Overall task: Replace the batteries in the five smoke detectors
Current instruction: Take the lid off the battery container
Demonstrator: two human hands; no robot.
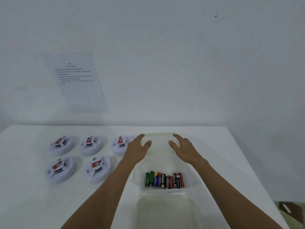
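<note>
Several white round smoke detectors with red labels lie in two rows on the left of the white table: three at the back point(92, 145) and two in front point(97, 168). A clear plastic tray point(158, 134) right of them holds several mixed batteries point(164, 180) at its near end. My left hand point(137, 147) reaches over the tray's far left corner with fingers spread. My right hand point(183, 146) is over the far right part, also spread. Neither hand holds anything; whether they touch the tray I cannot tell.
A second clear tray point(165, 212) with nothing visible in it sits nearer me, just below the battery tray. A printed sheet point(77, 83) hangs on the white wall behind the table. The table's right edge point(257, 171) runs diagonally, with floor beyond it.
</note>
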